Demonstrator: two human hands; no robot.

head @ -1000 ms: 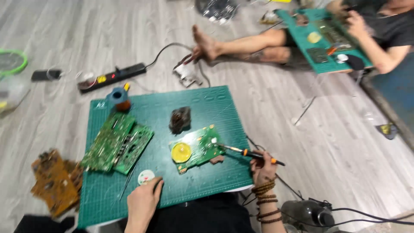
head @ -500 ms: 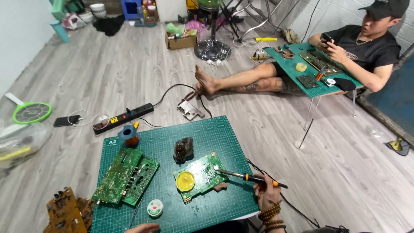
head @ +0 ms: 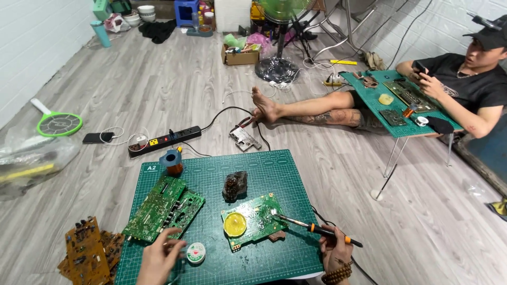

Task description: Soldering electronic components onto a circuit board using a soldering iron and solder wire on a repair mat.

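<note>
Soldering iron point(head: 317, 228) gripped in right hand point(head: 335, 253), tip on small green circuit board point(head: 254, 220) at mat point(head: 274, 169) centre. Left hand point(head: 160, 258), 7 o'clock of board, fingers closed at solder spool point(head: 196, 252).

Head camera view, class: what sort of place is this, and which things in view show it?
Probably a room used as an informal electronics repair space, worked at floor level. A green cutting mat on the wooden floor holds circuit boards, the right hand holds a soldering iron, and another person sits at a low table.
</note>
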